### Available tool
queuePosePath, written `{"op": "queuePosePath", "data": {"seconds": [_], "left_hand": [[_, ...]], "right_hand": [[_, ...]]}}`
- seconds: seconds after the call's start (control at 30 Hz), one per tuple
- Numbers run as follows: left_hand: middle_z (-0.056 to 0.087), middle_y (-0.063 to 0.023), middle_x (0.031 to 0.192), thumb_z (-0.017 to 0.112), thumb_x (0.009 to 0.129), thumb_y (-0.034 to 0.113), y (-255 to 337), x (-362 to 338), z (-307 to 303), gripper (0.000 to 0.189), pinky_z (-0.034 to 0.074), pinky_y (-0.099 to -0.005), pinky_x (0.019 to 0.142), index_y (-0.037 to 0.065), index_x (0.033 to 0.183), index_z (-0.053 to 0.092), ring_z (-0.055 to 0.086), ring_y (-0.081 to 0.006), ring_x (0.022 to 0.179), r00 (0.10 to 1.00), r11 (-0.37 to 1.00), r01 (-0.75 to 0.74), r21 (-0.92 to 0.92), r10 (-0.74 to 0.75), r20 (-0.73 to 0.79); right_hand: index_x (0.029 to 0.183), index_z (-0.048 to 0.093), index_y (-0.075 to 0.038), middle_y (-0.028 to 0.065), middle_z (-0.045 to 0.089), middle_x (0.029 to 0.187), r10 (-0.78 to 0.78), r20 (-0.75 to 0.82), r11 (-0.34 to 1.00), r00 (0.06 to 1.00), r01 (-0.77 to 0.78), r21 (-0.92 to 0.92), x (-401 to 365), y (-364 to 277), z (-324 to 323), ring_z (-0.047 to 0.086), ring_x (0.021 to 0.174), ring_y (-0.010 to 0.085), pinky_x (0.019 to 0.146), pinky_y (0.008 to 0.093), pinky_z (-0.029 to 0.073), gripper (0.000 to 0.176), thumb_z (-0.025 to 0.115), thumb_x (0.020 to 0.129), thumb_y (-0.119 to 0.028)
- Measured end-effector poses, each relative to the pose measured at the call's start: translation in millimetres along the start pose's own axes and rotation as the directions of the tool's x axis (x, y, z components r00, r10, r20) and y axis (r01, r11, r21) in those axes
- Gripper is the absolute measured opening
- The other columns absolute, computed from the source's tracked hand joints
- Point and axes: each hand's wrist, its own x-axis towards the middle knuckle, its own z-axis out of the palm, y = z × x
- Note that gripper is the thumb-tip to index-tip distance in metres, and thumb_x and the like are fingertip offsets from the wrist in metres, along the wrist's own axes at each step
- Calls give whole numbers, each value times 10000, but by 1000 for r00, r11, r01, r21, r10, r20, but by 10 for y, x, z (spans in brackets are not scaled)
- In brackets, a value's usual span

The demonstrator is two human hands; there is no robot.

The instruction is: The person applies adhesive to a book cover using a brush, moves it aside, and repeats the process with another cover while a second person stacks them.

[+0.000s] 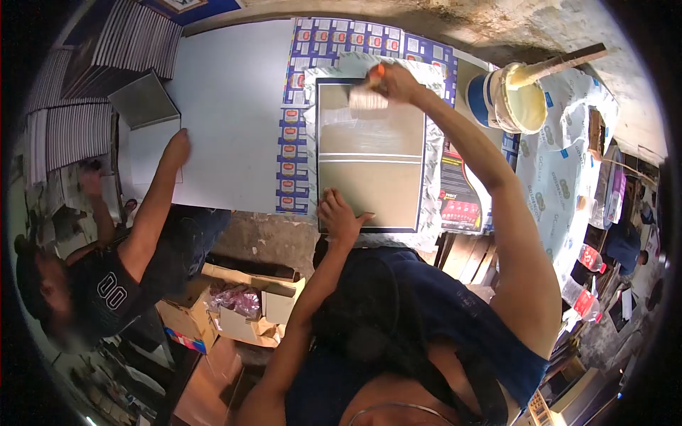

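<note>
A flat brown board with a dark border and white lines across it lies on layered printed paper. My left hand rests on its lower left part, thumb apart from the fingers. Near the top of the board, my right hand is closed on a wide brush, whose pale bristles touch the surface. A wet, whitish sheen shows on the board's upper half. To the right stands a bucket of cream-coloured paste with a wooden stick lying across its rim.
A co-worker at the left has a hand on a white sheet beside a grey panel. Stacks of boards stand far left. An open cardboard box is below the table. Plastic bottles lie at the right.
</note>
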Motion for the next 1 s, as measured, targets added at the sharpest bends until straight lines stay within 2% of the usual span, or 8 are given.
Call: {"op": "queuePosePath", "data": {"seconds": [0.13, 0.2, 0.23, 0.33, 0.4, 0.57, 0.67, 1.0], "left_hand": [[350, -190, 1461, 767, 583, 663, 32, 15, -141, 1201, 337, -560, 1057, -48, 1431, 300, 382, -380, 1295, 997, 999, 37, -38, -34, 76], [348, -190, 1462, 770, 588, 654, 39, 5, -163, 1192, 341, -557, 1058, -45, 1431, 301, 379, -374, 1305, 997, 999, 35, -16, -33, 77], [348, -191, 1463, 768, 583, 659, 42, 10, -160, 1197, 339, -556, 1060, -44, 1431, 301, 376, -372, 1311, 996, 999, 41, -18, -39, 83], [345, -192, 1466, 763, 568, 674, 40, 5, -157, 1211, 334, -552, 1066, -42, 1429, 301, 367, -369, 1325, 995, 999, 48, -19, -46, 90], [344, -191, 1467, 759, 558, 682, 34, 7, -150, 1220, 333, -549, 1069, -42, 1428, 301, 365, -368, 1330, 996, 999, 44, -17, -43, 75], [317, -220, 1449, 784, 566, 671, -6, -26, -68, 1234, 286, -584, 1073, -58, 1423, 278, 316, -412, 1331, 999, 997, 14, -75, -12, 36], [313, -223, 1452, 776, 567, 674, 13, -37, -123, 1235, 281, -579, 1083, -65, 1422, 277, 306, -419, 1337, 999, 997, 9, -79, -6, 39], [291, -247, 1435, 759, 574, 678, -5, -199, 89, 1237, 239, -573, 1105, -93, 1405, 266, 296, -425, 1324, 981, 966, 42, -255, -88, -172]], "right_hand": [[1064, 626, -118, 111, 676, 973, -152, -254, 988, 955, 148, -35, 388, -139, -244, 624, 927, 325, 783, 442, 495, 268, 680, 841, -256], [1041, 644, -110, 123, 676, 995, -148, -56, 941, 987, 158, 299, 358, -405, -302, 624, 942, 323, 815, 447, 489, 265, 691, 832, -265], [1011, 670, -104, 157, 669, 996, -40, 309, 943, 950, -67, 326, 391, -507, -290, 627, 937, 327, 834, 444, 491, 250, 695, 831, -276], [975, 691, -94, 163, 649, 914, -105, 204, 994, 973, 103, 22, 636, -482, -136, 621, 884, 326, 838, 441, 488, 263, 689, 837, -317], [1004, 673, -100, 131, 648, 872, -128, -155, 991, 980, 119, -68, 758, -373, -147, 634, 853, 297, 783, 438, 503, 242, 686, 821, -258], [1072, 653, -136, 108, 675, 928, -146, 206, 955, 968, 84, 283, 764, -706, -195, 639, 913, 296, 819, 454, 501, 270, 677, 818, -222], [1047, 671, -149, 105, 680, 973, -167, -133, 986, 977, 163, -44, 731, -742, -158, 639, 941, 301, 837, 454, 496, 230, 664, 827, -217], [980, 696, -185, 78, 663, 939, -208, 66, 938, 976, 180, 295, -1024, -1523, 383, 637, 905, 280, 784, 422, 496, 239, 707, 746, -235]]}}
